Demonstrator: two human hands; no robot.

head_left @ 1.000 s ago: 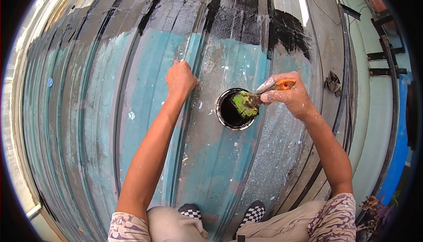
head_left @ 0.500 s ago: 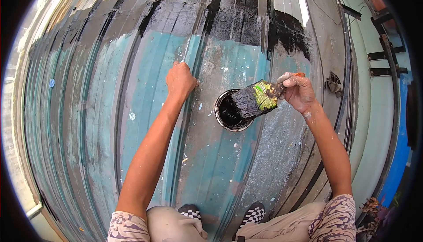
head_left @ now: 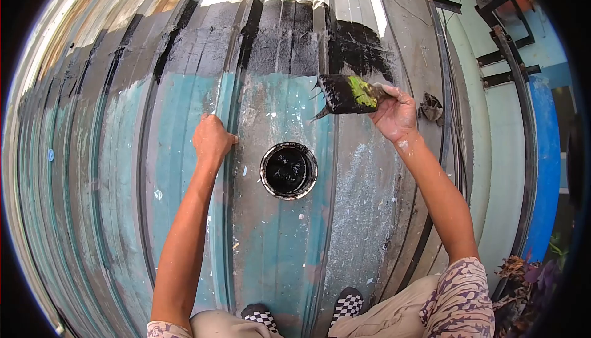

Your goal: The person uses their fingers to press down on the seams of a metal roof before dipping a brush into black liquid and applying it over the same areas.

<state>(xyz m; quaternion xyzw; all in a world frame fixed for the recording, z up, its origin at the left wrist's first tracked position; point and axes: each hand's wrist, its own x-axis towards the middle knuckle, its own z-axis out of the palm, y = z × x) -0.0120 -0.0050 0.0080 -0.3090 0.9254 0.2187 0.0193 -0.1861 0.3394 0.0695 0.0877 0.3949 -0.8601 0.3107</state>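
Note:
My right hand (head_left: 397, 114) grips the handle of a wide paintbrush (head_left: 341, 95) held level over the corrugated metal roof. The bristles are loaded with wet black paint that spikes off their left edge, and green-yellow smears mark the ferrule. Below and left of the brush, a round can (head_left: 269, 184) of glossy black paint stands upright on the roof. My left hand (head_left: 212, 138) is closed over a raised roof rib (head_left: 226, 101), thumb toward the can. Its fingertips are hidden.
A freshly blackened band (head_left: 280, 45) crosses the roof ahead, above worn teal sheeting (head_left: 274, 258). A crumpled dark scrap (head_left: 431, 108) lies to the right, near black metal brackets (head_left: 505, 67). Two checkered shoes (head_left: 348, 304) stand at the bottom, and plants (head_left: 523, 282) grow at lower right.
The paintbrush has come up out of the can and away from it, toward the black band. The view has shifted right. My left hand keeps its place on the rib.

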